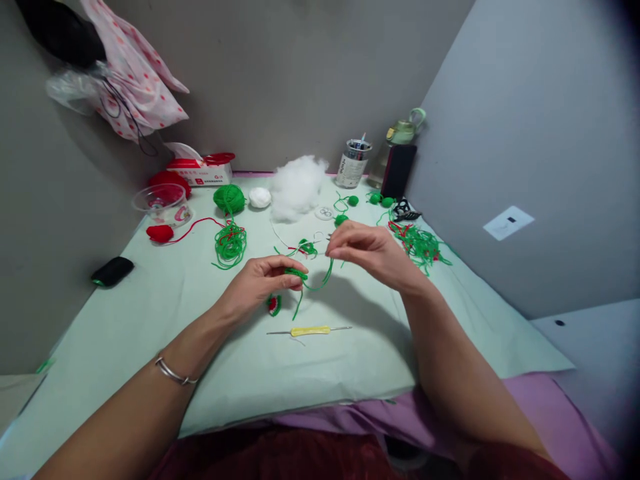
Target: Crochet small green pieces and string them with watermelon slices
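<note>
My left hand (265, 279) is closed, pinching a small green crocheted piece (297, 273) between thumb and fingers. From that piece a strand of green yarn (323, 283) loops up to my right hand (367, 250), whose thumb and forefinger are pressed together on it. A thin, pale line shows at those fingertips; whether it is a needle I cannot tell. Just below my left hand lies a small red, white and green crocheted piece (274, 305). A crochet hook with a yellow handle (311, 331) rests on the table, nearer to me.
White stuffing (299, 187) sits at the back beside a white yarn ball (260, 197) and a green yarn ball (230, 199). Tangled green and red yarn scraps (420, 247) lie right. A plastic tub (173, 212), a pen tin (353, 165) and a phone (399, 171) stand near the walls.
</note>
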Available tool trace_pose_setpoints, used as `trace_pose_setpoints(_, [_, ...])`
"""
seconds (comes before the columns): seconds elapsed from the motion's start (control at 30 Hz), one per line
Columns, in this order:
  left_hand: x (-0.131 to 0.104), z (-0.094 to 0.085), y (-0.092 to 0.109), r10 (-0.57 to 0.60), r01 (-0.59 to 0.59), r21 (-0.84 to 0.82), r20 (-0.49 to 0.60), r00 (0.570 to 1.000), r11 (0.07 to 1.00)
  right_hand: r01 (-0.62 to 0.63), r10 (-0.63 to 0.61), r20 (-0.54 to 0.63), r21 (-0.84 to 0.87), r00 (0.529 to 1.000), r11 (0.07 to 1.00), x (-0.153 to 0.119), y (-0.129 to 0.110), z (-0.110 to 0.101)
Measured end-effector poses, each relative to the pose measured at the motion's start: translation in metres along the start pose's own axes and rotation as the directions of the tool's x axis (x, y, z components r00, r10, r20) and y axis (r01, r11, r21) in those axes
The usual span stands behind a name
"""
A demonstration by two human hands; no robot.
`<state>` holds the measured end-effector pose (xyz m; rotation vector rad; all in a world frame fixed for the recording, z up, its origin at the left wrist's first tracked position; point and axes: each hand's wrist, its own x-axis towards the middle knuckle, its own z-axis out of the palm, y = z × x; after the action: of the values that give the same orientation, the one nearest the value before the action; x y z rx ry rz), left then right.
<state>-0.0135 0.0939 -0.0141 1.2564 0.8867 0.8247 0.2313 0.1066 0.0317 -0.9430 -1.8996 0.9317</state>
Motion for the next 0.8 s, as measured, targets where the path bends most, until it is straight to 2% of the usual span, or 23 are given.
trace_pose_setpoints(0.1, [-0.0019, 0.0, 0.0042, 0.015, -0.015, -0.003, 0.03, 0.999, 1.0, 0.074, -0.061, 0.082, -0.167, 0.995, 0.983, -0.0014, -0.0003, 0.0073])
trace_pose_setpoints(0.23, [-0.0033, -0.0005, 0.0055, 0.007, -0.008, 0.015, 0.046, 0.999, 1.0, 0.099, -0.065, 0.131, -0.271, 0.989, 0.958, -0.0017, 0.0014, 0.0095])
trace_pose_setpoints(0.43, [-0.003, 0.0005, 0.0069, 0.013, -0.014, 0.013, 0.048, 0.999, 1.0, 0.127, -0.076, 0.162, -0.328, 0.984, 0.936, -0.0021, 0.0009, 0.0092])
trace_pose_setpoints(0.8, [-0.0032, -0.0006, 0.006, 0.003, -0.003, -0.002, 0.079, 0.997, 1.0, 0.14, -0.087, 0.171, -0.328, 0.981, 0.934, -0.0028, 0.0, 0.0098])
